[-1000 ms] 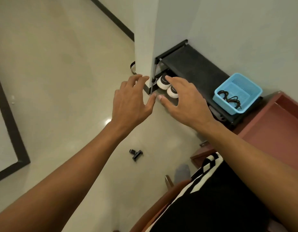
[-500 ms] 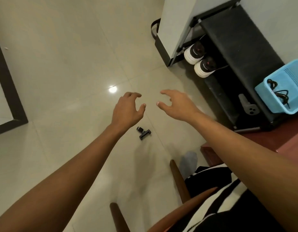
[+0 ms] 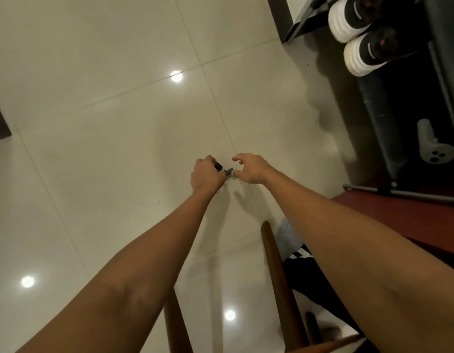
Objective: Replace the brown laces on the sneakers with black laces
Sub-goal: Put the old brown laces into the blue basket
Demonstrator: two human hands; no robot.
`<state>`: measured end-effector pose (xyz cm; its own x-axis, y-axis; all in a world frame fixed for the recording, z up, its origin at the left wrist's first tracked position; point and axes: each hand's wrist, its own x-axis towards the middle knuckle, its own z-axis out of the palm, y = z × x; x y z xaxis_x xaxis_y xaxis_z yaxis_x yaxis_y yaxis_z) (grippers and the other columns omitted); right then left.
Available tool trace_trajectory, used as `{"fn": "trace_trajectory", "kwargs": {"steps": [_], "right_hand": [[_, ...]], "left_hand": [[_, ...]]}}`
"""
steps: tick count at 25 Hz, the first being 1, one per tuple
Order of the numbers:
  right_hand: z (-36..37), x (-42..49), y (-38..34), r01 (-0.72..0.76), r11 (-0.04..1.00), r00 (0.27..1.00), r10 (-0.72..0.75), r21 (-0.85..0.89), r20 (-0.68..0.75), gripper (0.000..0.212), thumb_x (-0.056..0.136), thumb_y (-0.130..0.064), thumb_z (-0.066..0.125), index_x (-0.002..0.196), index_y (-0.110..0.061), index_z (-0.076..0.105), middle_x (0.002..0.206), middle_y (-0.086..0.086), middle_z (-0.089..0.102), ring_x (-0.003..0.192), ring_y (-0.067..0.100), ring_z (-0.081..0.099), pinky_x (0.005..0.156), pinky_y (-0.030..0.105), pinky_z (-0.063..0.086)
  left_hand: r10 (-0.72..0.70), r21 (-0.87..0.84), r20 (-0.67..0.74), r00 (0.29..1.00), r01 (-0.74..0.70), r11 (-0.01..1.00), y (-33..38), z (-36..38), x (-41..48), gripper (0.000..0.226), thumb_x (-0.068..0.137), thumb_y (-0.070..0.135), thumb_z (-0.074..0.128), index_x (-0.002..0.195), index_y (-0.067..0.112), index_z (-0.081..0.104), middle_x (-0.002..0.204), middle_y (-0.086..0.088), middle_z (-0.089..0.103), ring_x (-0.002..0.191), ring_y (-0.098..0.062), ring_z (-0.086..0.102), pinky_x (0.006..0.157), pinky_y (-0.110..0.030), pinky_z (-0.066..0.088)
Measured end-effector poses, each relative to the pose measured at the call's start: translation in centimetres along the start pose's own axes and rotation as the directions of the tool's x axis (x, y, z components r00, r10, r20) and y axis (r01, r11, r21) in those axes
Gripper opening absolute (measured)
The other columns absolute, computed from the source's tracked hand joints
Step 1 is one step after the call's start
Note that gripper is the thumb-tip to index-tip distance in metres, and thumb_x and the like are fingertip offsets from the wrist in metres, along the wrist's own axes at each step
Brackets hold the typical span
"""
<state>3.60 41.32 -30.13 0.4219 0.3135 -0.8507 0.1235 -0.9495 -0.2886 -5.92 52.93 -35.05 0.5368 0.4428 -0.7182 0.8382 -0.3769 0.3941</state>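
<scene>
Two black sneakers with thick white soles, one [image 3: 348, 21] behind the other [image 3: 366, 57], sit on a low shelf of the black shoe rack [image 3: 373, 103] at the top right; their laces cannot be made out. Both my hands are down at the tiled floor, well away from the sneakers. My left hand [image 3: 206, 174] grips a small black clip-like part [image 3: 223, 170]. My right hand [image 3: 249, 168] hovers beside it with fingers spread in a loose curve, its thumb tip at the part's free end. No black laces are in view.
A grey handle-shaped device [image 3: 435, 146] lies on the rack's bottom level. Wooden chair legs [image 3: 277, 263] stand under my right forearm. A red-brown piece of furniture [image 3: 399, 215] borders the rack at the right. Pale glossy floor tiles [image 3: 106, 123] stretch left.
Both hands dropped from near the sneakers to the floor. The view tilted down, so the blue basket left the frame. My left hand took hold of the small black part.
</scene>
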Motion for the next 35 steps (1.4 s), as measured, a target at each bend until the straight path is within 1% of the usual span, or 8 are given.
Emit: {"fn": "trace_trajectory", "kwargs": {"steps": [2,7,16,19,22,25,28,35], "right_hand": [[1.2,1.5,0.2,0.007,1.0,1.0,-0.007,0.02,0.008,0.059,0.101,-0.025,0.066,0.156,-0.016,0.046,0.153,0.009,0.054,0.144,0.028,0.047,0.113,0.035,0.041],[4.1,3.2,1.1,0.019,0.999,0.996,-0.022,0.03,0.09,0.047,0.1,-0.015,0.059,0.146,-0.009,0.054,0.145,0.012,0.061,0.133,0.033,0.055,0.108,0.038,0.046],[3.6,2.7,0.8,0.018,0.991,0.997,-0.028,0.134,0.072,0.033,0.096,-0.004,0.053,0.127,-0.008,0.065,0.12,0.012,0.068,0.111,0.032,0.063,0.08,0.032,0.044],[2.1,2.0,0.4,0.015,0.987,0.999,-0.01,0.161,-0.033,0.039,0.093,0.001,0.052,0.128,-0.008,0.067,0.113,0.012,0.068,0.096,0.029,0.062,0.079,0.036,0.051],[-0.1,1.0,-0.1,0.012,0.981,0.976,0.03,0.195,-0.213,0.041,0.09,0.006,0.054,0.122,-0.012,0.073,0.109,0.013,0.07,0.096,0.032,0.069,0.086,0.041,0.061],[-3.7,-0.7,-0.7,0.035,0.989,0.933,0.019,0.143,-0.358,0.039,0.089,0.007,0.056,0.114,-0.016,0.075,0.105,0.01,0.068,0.091,0.03,0.068,0.078,0.038,0.061],[-8.6,-3.2,-0.6,0.066,0.995,0.877,-0.022,0.075,-0.479,0.041,0.087,0.007,0.056,0.108,-0.02,0.077,0.1,0.008,0.067,0.084,0.029,0.064,0.069,0.033,0.054],[-19.3,-12.8,2.7,0.182,0.983,0.695,-0.122,0.009,-0.709,0.032,0.087,-0.006,0.073,0.111,-0.025,0.079,0.096,0.006,0.075,0.087,0.024,0.069,0.075,0.033,0.058]], "left_hand": [[-0.007,0.029,0.005,1.0,0.007,1.0,-0.4,1.1,0.7,0.034,0.086,0.034,0.076,0.116,0.021,0.067,0.115,-0.004,0.063,0.096,-0.028,0.065,0.072,-0.035,0.045],[-0.022,0.08,0.025,0.999,0.02,0.997,-1.5,3.1,0.9,0.027,0.081,0.011,0.068,0.102,0.024,0.056,0.102,0.0,0.059,0.086,-0.026,0.06,0.069,-0.035,0.043],[0.038,-0.057,-0.122,0.992,-0.046,0.997,-1.6,3.8,0.3,0.028,0.083,-0.004,0.063,0.103,0.016,0.065,0.095,0.001,0.068,0.084,-0.025,0.067,0.068,-0.033,0.05],[0.07,-0.082,-0.171,0.983,-0.085,0.993,-0.3,2.6,-0.2,0.034,0.08,-0.007,0.061,0.106,0.014,0.067,0.102,-0.001,0.073,0.086,-0.024,0.069,0.075,-0.036,0.057],[0.148,-0.087,-0.212,0.966,-0.169,0.982,2.0,0.5,-0.6,0.034,0.08,-0.004,0.062,0.107,0.015,0.07,0.102,0.0,0.075,0.083,-0.022,0.07,0.073,-0.029,0.052],[0.241,-0.049,-0.258,0.935,-0.262,0.964,5.5,-2.0,-1.2,0.032,0.08,0.001,0.067,0.108,0.016,0.075,0.1,0.0,0.078,0.078,-0.02,0.072,0.075,-0.031,0.057],[0.347,-0.011,-0.297,0.889,-0.367,0.93,10.1,-4.8,-2.7,0.031,0.08,0.005,0.071,0.107,0.018,0.076,0.097,0.0,0.078,0.074,-0.019,0.071,0.076,-0.035,0.061],[0.55,0.065,-0.338,0.764,-0.564,0.823,22.2,-10.0,-9.9,0.032,0.082,0.011,0.072,0.11,0.025,0.079,0.085,0.006,0.077,0.064,-0.012,0.069,0.067,-0.028,0.057]]}}
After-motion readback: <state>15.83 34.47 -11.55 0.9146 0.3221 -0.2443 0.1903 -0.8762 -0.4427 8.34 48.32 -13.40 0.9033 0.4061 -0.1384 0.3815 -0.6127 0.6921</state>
